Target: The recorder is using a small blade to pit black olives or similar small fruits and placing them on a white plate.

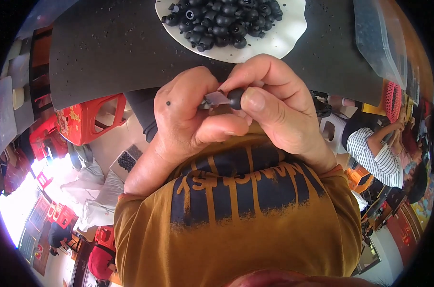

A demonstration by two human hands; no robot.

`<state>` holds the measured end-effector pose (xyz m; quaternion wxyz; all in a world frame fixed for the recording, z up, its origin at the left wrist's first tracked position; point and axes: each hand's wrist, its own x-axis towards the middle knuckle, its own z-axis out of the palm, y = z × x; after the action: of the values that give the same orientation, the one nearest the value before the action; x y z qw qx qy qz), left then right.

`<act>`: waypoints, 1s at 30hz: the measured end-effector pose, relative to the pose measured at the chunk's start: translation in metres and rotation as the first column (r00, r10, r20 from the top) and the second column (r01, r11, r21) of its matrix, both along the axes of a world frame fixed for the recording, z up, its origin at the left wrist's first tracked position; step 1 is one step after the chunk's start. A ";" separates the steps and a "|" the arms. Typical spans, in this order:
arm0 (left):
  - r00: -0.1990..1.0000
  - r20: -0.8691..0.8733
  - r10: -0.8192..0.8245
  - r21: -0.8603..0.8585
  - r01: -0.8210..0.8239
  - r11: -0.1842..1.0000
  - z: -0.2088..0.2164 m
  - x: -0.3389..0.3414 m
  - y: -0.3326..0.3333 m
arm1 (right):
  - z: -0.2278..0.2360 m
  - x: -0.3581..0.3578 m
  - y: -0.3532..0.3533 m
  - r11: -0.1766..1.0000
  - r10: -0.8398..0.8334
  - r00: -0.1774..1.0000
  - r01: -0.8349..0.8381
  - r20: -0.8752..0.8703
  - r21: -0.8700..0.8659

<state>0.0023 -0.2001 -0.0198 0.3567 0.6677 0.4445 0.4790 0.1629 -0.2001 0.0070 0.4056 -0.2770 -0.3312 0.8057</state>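
Note:
In front of my chest my two hands meet, close to the table's near edge. My right hand (279,107) pinches a small black rounded rubber part (235,99) between thumb and fingers. My left hand (183,107) is closed on a small flat blade (218,99), whose end touches or nearly touches the rubber part. The blade's other end is hidden in my fingers. A black crumb sticks to the back of my left hand. Just beyond my hands a white plate (279,43) with a wavy rim carries a heap of similar black rubber parts (224,21).
Black crumbs dot the dark tabletop (107,48). A clear plastic container (382,38) stands at the far right, near a red basket (393,100). Left of me are a red stool (90,119) and white sacks (99,196). A person in a striped top (382,158) works at right.

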 end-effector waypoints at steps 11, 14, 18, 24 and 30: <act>0.998 -0.060 0.009 0.050 -0.006 0.999 -0.005 0.003 0.000 | -0.011 -0.004 -0.006 0.999 -0.008 0.999 0.009 -0.032 0.041; 1.000 -0.025 -0.009 0.017 0.009 1.000 -0.007 0.004 -0.001 | -0.012 -0.005 -0.006 0.998 -0.014 1.000 0.015 -0.016 0.063; 0.998 -0.055 0.005 0.067 -0.001 0.998 -0.007 0.002 0.000 | -0.012 -0.006 -0.006 0.998 -0.014 0.999 0.016 -0.036 0.062; 0.997 -0.079 0.009 0.047 -0.005 0.999 -0.007 0.001 -0.002 | -0.013 -0.009 -0.008 0.998 -0.029 1.000 0.029 0.003 0.063; 0.987 -0.147 0.064 0.131 -0.045 0.990 -0.010 0.003 -0.002 | -0.009 -0.018 -0.013 0.995 -0.090 0.994 0.093 -0.070 0.040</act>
<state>0.0051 -0.2021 -0.0303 0.2656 0.7108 0.4571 0.4641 0.1448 -0.2129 -0.0022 0.4589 -0.2556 -0.3215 0.7879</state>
